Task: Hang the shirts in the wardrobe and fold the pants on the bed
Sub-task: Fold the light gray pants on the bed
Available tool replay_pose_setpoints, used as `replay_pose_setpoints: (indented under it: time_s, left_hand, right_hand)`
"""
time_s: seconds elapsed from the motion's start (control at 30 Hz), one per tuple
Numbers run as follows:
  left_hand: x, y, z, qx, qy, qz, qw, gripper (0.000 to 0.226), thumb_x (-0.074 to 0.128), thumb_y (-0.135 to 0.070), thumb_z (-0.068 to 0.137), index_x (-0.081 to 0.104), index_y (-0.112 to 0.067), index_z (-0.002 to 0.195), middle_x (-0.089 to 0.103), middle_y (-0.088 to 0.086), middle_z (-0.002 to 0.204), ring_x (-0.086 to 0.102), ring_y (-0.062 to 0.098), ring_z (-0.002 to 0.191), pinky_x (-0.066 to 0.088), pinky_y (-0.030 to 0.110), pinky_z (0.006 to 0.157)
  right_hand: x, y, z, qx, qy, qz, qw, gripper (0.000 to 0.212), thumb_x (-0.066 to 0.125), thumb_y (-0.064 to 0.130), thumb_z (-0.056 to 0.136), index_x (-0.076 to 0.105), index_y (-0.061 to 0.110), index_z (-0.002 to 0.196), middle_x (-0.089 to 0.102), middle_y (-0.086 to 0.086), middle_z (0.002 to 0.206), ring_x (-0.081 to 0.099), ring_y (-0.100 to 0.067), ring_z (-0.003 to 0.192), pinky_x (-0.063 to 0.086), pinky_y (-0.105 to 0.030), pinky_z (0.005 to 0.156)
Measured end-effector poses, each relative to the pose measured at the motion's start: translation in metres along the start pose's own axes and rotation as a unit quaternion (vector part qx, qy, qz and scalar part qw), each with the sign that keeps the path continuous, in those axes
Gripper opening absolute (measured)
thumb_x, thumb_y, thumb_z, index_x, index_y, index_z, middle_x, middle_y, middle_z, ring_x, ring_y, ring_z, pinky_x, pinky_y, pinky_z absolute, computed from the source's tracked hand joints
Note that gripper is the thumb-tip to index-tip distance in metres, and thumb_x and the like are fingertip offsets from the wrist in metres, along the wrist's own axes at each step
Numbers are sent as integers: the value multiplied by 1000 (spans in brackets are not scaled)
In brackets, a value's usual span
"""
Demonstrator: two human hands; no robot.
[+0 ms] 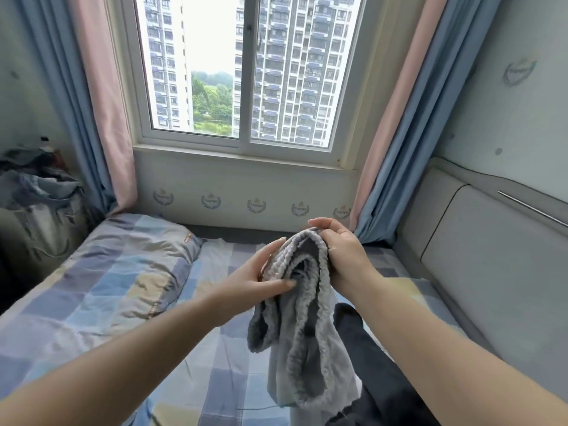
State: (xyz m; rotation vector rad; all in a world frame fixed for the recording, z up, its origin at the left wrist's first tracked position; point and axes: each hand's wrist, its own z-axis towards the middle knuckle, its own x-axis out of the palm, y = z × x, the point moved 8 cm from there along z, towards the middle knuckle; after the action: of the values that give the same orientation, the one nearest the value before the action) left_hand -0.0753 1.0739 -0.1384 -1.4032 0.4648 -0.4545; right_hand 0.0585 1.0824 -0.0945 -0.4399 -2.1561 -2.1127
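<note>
The fingers of the left hand (pixel 264 273) curl round the ribbed waistband of a pair of grey pants (pixel 299 330), thumb pressed against the near side of the band, while the right hand (pixel 341 256) pinches the same band at its far end, fingers bent over the top edge. Both hands hold the pants up in the air over the bed (pixel 101 309), with the rest of the cloth hanging down in loose folds below the band. The fabric looks like soft knit jersey, light and limp, so it will probably sag and bunch wherever it is not held, and it should not slip much in a bare grip. The waistband is the thickest, firmest part, gathered by its elastic, and seems the sensible place to keep hold; taking it at its two outer ends would likely let the legs drop straight for folding. A raw, slightly frayed edge shows at the bottom of the hanging cloth. A dark garment (pixel 375 373) lies on the checked sheet just behind and to the right of the pants. A checked pillow (pixel 123 265) rests toward the left of the bed, and a heap of clothes (pixel 40 186) sits off to the far left near the curtain (pixel 101 96), below the window (pixel 246 69).
</note>
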Motion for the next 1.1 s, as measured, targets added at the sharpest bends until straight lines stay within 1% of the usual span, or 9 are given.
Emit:
replay_pose_setpoints:
  time_s: [0.1,0.17,0.3,0.47,0.63,0.73,0.83,0.97,1.1]
  left_hand:
    - [-11,-13,-1,31,-102,52,993,42,65,-16,83,60,-40,117,68,-10,112,64,6,105,52,25,88]
    - [-16,-17,1,24,-136,25,990,32,61,-9,88,64,-31,111,72,-4,104,67,10,99,54,25,83]
    - [-19,-19,11,-19,-140,-61,988,37,62,-13,75,68,-17,112,72,10,106,67,26,103,54,39,90]
    - [-28,-35,15,-52,-69,5,996,34,76,-16,80,67,-24,111,72,2,108,69,13,99,54,26,83]
    - [-49,-54,11,-83,-38,142,986,23,69,-21,87,71,-25,109,74,-2,105,69,14,99,53,28,90]
    - [-63,-66,15,-52,-50,369,927,27,63,-12,87,74,-32,100,72,-11,103,65,6,96,47,18,89]
    - [-82,-69,13,-57,-74,438,894,32,58,-8,87,74,-30,104,70,-10,100,62,7,94,42,16,83]
    - [-104,-69,9,-49,-103,446,888,36,54,-2,85,74,-26,104,70,-6,99,62,10,96,42,18,84]
    - [-127,-63,3,-57,-106,518,847,37,53,-4,84,74,-27,105,69,-7,103,60,12,99,44,23,88]
  right_hand:
    - [7,-10,-2,8,28,-37,999,15,48,8,96,61,14,91,62,-11,83,57,-18,69,50,-30,64]
    - [11,-15,-6,5,67,-83,994,15,56,21,94,58,16,109,65,-9,100,64,-16,82,53,-28,72]
    - [14,-19,-16,-57,143,-207,966,42,65,21,88,49,27,127,63,9,115,62,-1,104,50,-16,84]
    - [-6,-10,-16,-134,105,-259,951,29,57,19,94,60,25,122,65,11,117,59,0,109,47,-17,91]
    - [-3,-10,-13,-144,136,-394,897,19,56,30,95,65,33,111,69,17,100,61,0,97,45,-16,82]
    - [-5,-12,-1,-181,112,-581,786,26,57,22,91,62,31,115,67,8,105,60,-14,97,49,-30,83]
    - [-15,-13,8,-192,64,-722,662,44,49,4,85,52,28,121,60,-2,111,59,-27,98,50,-40,80]
    - [-36,-14,12,-169,9,-793,586,39,42,-5,83,50,22,111,57,-5,104,60,-30,91,43,-33,64]
    - [-62,-9,21,-124,-15,-821,557,32,44,-1,84,58,22,99,57,-2,102,59,-26,96,38,-30,63]
